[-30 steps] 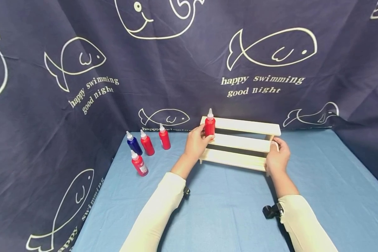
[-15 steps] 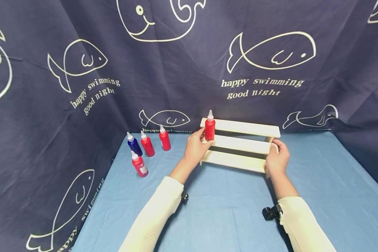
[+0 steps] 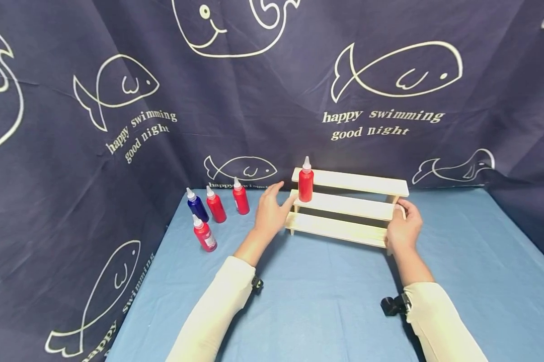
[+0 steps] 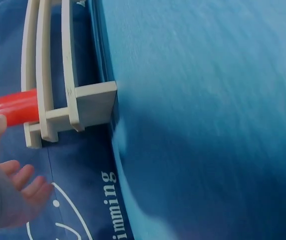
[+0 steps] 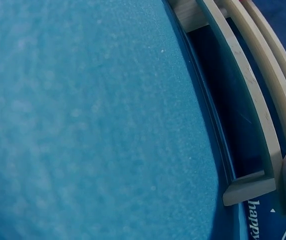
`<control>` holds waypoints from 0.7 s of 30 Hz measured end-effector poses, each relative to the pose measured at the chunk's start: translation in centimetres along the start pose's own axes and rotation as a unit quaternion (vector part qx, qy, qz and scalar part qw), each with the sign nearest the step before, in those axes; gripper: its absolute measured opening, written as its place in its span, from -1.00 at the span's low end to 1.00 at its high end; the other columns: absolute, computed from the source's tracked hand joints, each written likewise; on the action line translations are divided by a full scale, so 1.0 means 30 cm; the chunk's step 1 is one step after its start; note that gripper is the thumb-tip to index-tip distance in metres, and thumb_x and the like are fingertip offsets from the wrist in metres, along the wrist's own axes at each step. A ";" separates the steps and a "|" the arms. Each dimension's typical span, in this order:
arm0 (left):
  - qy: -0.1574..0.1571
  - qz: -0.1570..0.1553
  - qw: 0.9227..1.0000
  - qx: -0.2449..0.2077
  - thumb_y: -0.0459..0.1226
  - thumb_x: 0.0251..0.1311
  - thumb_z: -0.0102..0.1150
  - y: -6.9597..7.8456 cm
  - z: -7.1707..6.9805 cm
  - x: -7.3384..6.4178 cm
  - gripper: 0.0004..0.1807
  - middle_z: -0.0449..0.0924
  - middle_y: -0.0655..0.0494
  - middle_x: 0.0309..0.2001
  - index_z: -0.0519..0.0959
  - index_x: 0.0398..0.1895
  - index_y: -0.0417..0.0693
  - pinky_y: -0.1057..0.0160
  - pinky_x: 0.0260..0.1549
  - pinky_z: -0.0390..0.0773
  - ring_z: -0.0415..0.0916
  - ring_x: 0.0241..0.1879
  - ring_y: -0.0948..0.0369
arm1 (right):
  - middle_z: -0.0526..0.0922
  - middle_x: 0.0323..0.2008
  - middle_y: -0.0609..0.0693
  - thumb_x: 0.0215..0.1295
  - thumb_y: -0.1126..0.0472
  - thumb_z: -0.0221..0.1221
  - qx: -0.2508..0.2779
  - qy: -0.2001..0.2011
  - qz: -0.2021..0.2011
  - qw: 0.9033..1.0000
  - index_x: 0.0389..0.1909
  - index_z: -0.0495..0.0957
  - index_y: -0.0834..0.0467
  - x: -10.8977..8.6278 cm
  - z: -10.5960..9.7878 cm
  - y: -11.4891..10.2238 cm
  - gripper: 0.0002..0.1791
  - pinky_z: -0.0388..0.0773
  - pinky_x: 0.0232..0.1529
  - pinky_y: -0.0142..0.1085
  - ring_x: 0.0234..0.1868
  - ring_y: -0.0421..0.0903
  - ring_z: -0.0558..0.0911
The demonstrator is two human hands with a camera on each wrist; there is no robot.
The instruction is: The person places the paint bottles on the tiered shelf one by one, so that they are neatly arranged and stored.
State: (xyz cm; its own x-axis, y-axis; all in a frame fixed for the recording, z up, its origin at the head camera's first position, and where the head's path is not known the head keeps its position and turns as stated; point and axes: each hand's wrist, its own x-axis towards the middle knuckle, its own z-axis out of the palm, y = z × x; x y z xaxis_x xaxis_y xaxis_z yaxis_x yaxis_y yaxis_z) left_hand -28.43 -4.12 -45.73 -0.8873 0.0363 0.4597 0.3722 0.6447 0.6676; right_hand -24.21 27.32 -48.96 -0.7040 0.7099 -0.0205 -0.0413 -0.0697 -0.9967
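A red squeeze bottle (image 3: 305, 186) with a white nozzle stands upright at the left end of the middle shelf of a three-tier wooden rack (image 3: 353, 207). Just left of it is my left hand (image 3: 269, 213), its fingers spread and the thumb pointing at the bottle. In the left wrist view, those fingers (image 4: 30, 185) hang away from the red bottle (image 4: 18, 107), with the thumb close to it. My right hand (image 3: 404, 229) holds the rack's right end, thumb at the middle shelf; its far fingers are partly hidden.
On the table's left side stand a blue bottle (image 3: 197, 207) and several red bottles, among them a front one (image 3: 205, 236) with a label. A dark curtain (image 3: 253, 115) with fish drawings hangs right behind the rack. Blue cloth (image 3: 317, 296) covers the table.
My left hand has let go of the red bottle and drawn back to the left, its fingers opening. The bottle stays on the middle shelf. The right hand keeps its hold on the rack.
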 end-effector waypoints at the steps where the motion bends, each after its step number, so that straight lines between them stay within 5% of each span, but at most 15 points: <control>1: 0.009 0.002 1.000 -0.001 -0.01 0.31 0.43 -0.003 -0.005 0.000 -0.34 0.62 -0.11 0.35 0.58 0.37 -0.16 -0.04 0.41 0.52 0.55 0.38 -0.08 | 0.50 -0.20 -0.25 0.61 0.28 0.03 -0.005 -0.001 0.001 1.000 0.11 0.61 0.06 0.000 -0.001 -0.002 -0.76 0.48 -0.07 -0.49 -0.10 -0.23 0.54; 9: 0.109 0.056 0.992 0.007 -0.27 0.25 0.45 -0.025 -0.055 0.008 -0.34 0.46 -0.22 0.43 0.48 0.42 -0.17 -0.11 0.49 0.39 0.39 0.46 -0.13 | 0.49 -0.18 -0.27 0.62 0.25 0.03 -0.009 -0.004 0.011 1.000 0.16 0.60 0.05 0.000 -0.005 0.000 -0.74 0.49 -0.05 -0.49 -0.06 -0.23 0.54; 15: 0.167 0.039 0.985 0.014 -0.37 0.20 0.41 -0.047 -0.088 0.017 -0.25 0.37 -0.24 0.48 0.39 0.48 -0.21 -0.19 0.59 0.22 0.22 0.56 -0.21 | 0.50 -0.19 -0.27 0.62 0.26 0.03 -0.011 -0.005 0.007 1.000 0.15 0.60 0.06 -0.001 -0.002 0.000 -0.74 0.50 -0.04 -0.50 -0.09 -0.27 0.53; 21: 0.193 0.008 0.981 0.028 -0.37 0.20 0.37 -0.072 -0.106 0.029 -0.15 0.29 -0.21 0.54 0.27 0.57 -0.15 -0.22 0.63 0.09 0.06 0.63 -0.21 | 0.50 -0.19 -0.27 0.62 0.27 0.03 -0.010 -0.001 0.000 1.000 0.14 0.60 0.06 -0.002 -0.001 0.001 -0.75 0.49 -0.04 -0.48 -0.08 -0.25 0.53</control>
State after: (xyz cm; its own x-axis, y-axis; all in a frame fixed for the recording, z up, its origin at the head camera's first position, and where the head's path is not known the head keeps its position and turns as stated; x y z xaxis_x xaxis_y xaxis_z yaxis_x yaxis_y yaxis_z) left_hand -29.14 -7.89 -44.91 -0.7090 -0.2379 0.6639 0.3596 0.6879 0.6305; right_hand -24.15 27.30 -48.97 -0.7060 0.7079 -0.0201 -0.0271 -0.0554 -0.9981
